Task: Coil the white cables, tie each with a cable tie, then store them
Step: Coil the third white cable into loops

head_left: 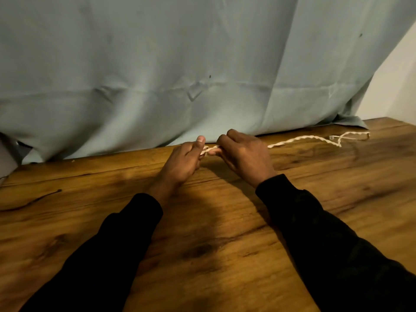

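Note:
A white twisted cable (299, 139) lies along the far side of the wooden table (202, 244), running right from my hands to a small clear piece and a split end near the table's right side. My left hand (183, 159) pinches the cable's near end with thumb up. My right hand (244, 154) grips the same cable close beside it, fingers curled round it. A short stretch of cable shows between the two hands. A thin dark cable tie (29, 202) lies on the table at the far left.
A pale blue-grey cloth (180, 64) hangs behind the table and drapes onto its back edge. A white wall (396, 86) shows at the upper right. Another thin dark strand (360, 140) lies by the cable's right end.

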